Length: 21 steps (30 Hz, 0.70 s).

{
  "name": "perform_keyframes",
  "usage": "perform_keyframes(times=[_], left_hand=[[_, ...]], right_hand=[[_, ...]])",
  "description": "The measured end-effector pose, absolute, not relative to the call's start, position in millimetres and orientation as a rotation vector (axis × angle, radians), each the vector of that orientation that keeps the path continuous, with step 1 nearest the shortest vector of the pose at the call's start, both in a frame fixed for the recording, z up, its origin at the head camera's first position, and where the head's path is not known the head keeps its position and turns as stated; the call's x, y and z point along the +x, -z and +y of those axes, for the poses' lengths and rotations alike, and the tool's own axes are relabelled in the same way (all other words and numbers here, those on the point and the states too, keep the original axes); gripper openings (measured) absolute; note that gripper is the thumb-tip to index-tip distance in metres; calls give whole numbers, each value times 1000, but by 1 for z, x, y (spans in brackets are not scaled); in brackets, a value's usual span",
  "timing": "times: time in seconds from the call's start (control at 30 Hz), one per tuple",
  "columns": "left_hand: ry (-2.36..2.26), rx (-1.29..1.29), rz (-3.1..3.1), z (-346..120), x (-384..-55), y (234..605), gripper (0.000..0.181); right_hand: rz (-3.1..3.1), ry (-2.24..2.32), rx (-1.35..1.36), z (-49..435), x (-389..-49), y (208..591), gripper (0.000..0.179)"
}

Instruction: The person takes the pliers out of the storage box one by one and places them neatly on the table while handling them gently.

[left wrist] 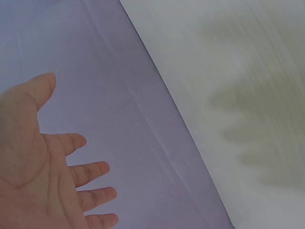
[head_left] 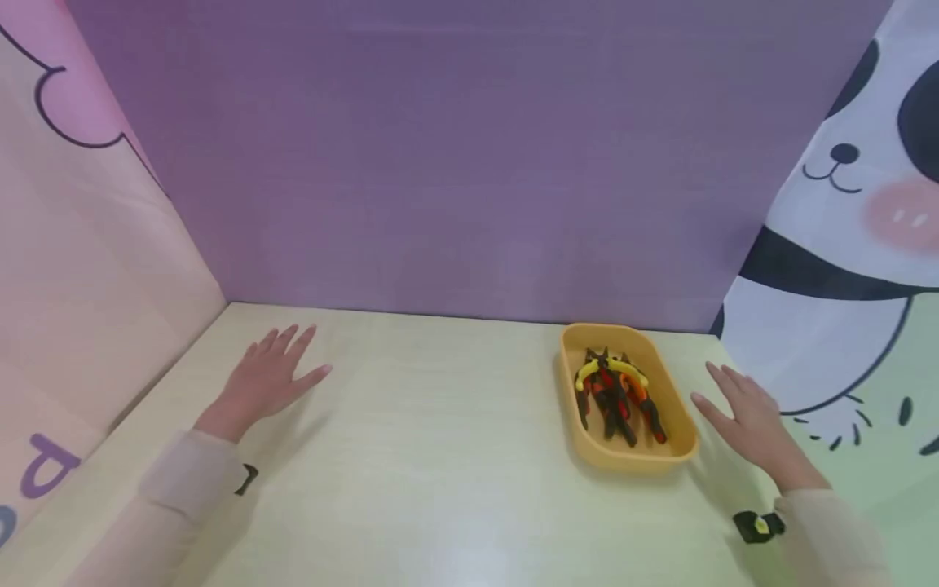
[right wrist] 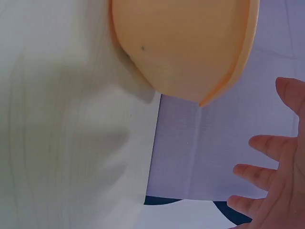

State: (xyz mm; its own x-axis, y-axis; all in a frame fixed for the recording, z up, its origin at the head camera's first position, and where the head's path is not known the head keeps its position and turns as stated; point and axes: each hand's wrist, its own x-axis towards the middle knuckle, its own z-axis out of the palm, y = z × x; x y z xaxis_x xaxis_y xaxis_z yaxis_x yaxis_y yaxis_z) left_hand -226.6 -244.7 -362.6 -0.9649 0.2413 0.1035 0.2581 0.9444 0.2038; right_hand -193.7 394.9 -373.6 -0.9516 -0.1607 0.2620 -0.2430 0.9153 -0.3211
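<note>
My left hand hovers over the left side of the pale table, fingers spread and nothing in them. In the left wrist view its palm faces the camera, thumb apart from the fingers. My right hand is held just right of a yellow-orange plastic basket, its fingers straight and spread. The basket's outer wall shows in the right wrist view, apart from the fingers. Inside the basket lie several dark hair claw clips or similar pieces with red and orange patches, and a curved yellow piece.
The pale wooden table meets a purple backdrop at its far edge. A pinkish panel stands on the left, and a panda-printed panel on the right, close to my right hand.
</note>
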Motion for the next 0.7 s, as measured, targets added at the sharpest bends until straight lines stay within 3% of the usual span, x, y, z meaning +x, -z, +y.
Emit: perform_keyframes(times=[0.3, 0.7], left_hand=[[373, -413, -3026, -234, -232, 356, 78], [400, -457, -3089, -211, -239, 356, 79]], right_hand=[[-3094, -708, 181, 387, -209, 368, 77], [-3203, -938, 123, 382, -212, 372, 76]])
